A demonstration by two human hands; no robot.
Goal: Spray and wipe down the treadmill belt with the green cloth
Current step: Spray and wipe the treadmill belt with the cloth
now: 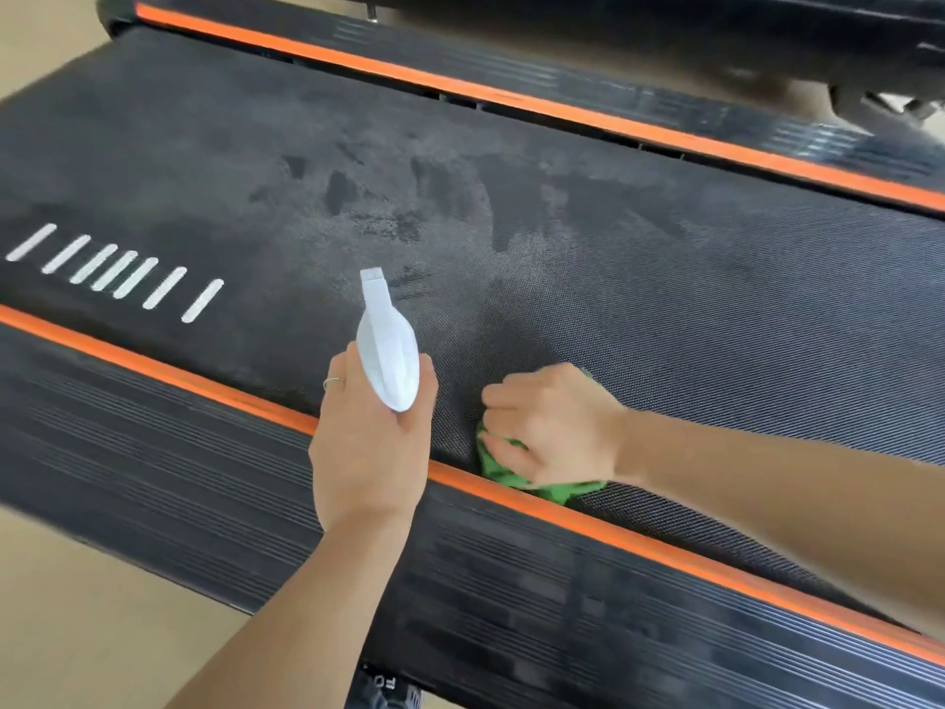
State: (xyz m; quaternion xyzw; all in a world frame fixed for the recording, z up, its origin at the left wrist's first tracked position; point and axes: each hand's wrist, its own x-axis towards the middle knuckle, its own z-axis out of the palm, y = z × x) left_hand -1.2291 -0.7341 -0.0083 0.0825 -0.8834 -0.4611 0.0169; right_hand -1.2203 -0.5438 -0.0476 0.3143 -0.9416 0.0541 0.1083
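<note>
A: Under the right hand [549, 424], the green cloth [511, 470] lay bunched on the treadmill belt [716, 309], its lower edge touching the near orange stripe [588, 519]. Fingers were curled, clamped on the cloth.

B: Left hand [370, 442]?

A: Fingers were wrapped round the neck of the white spray bottle [386, 350]; a ring [333, 382] showed on one. Nozzle pointed away from the fingers, over the belt. Bottle body was hidden under the hand.

B: Belt surface?

A: Beyond both sets of fingers, darker blotches [368, 197] among greyer patches. Far to the left of the left fingers, white bars [117, 271] printed on the belt. Ribbed side rail [153, 452] ran nearer than the fingers.
</note>
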